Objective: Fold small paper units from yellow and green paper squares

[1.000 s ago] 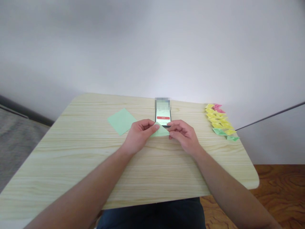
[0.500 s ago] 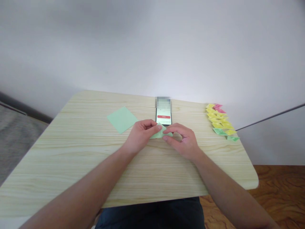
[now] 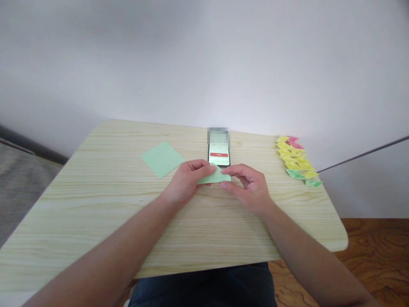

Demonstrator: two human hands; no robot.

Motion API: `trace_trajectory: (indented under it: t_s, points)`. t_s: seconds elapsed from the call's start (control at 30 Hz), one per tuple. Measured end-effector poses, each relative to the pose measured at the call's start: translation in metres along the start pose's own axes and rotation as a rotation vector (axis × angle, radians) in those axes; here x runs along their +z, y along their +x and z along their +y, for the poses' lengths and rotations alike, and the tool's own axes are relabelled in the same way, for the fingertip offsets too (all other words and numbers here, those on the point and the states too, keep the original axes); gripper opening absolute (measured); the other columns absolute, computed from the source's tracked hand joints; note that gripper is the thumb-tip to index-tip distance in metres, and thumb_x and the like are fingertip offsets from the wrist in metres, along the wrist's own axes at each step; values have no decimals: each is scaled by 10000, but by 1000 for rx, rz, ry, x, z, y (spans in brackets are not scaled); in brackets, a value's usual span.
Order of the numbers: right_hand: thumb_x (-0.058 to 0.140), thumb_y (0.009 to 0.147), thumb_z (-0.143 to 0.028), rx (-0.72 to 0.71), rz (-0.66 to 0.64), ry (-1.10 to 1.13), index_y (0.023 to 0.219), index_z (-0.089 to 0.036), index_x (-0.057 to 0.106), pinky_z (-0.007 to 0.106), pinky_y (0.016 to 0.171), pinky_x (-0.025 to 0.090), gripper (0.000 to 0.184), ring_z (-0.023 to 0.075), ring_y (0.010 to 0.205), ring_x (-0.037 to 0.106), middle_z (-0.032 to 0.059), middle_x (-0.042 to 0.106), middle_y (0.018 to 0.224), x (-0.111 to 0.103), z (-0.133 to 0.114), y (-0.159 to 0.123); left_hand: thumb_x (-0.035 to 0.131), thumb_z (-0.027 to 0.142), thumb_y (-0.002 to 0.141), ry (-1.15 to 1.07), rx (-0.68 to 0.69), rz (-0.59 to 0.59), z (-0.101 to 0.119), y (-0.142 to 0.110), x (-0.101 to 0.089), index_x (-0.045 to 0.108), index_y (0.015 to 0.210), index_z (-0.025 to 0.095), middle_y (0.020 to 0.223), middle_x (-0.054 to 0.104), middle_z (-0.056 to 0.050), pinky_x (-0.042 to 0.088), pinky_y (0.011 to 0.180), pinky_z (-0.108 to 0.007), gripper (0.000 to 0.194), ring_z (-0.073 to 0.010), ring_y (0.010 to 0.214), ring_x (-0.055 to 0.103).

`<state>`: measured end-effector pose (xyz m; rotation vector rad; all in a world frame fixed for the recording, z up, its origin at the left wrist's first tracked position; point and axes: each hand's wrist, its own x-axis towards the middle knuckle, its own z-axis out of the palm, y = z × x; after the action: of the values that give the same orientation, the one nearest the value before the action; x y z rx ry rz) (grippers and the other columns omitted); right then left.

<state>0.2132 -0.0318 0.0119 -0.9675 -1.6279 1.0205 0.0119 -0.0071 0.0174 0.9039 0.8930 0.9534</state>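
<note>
A folded piece of green paper (image 3: 220,177), triangular at its top, is held just in front of the phone. My left hand (image 3: 188,179) pinches its left part, thumb on top and fingers mostly hidden behind. At its right end is my right hand (image 3: 247,183), with the index fingertip at the upper edge and the thumb at the lower edge. A flat green paper square (image 3: 162,159) lies on the table to the left of my left hand.
A phone (image 3: 219,155) with a lit screen stands near the wall (image 3: 204,64) at the table's back edge. Several folded paper pieces, yellow (image 3: 292,160), pink (image 3: 295,144) and green (image 3: 295,174), line the right side of the wood-grain table (image 3: 204,238).
My right thumb and index finger moved left over the folded paper, then eased apart to its edges. A flap at the paper's right end was bent and now lies flatter. My left hand keeps its pinch.
</note>
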Motion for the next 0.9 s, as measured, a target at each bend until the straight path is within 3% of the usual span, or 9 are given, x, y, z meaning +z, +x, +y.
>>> trace_trajectory:
  t_s: [0.47,0.7,0.9]
  points:
    - [807,840,-312,-18,45,-33,1094,-284,751,413,952,565,261,223,991,700,47,750,1054,0,-5,0,821,401,782,17,12,-1,-1,0,2,691,743,176,727,651,-2,487,668,-274,262,-130,672,606]
    - [787,857,-313,-5,8,-6,1125,-290,743,419,963,569,272,222,1003,701,46,755,1081,0,-4,-1,824,403,775,25,-6,8,1,0,3,700,718,169,729,647,-12,469,646,-264,271,-128,674,589]
    - [759,843,-217,8,16,-16,1047,-274,748,410,935,563,212,223,976,700,39,753,1038,1,-7,0,819,401,780,20,-3,1,-3,0,0,707,758,184,730,651,-2,460,638,-262,245,-130,664,593]
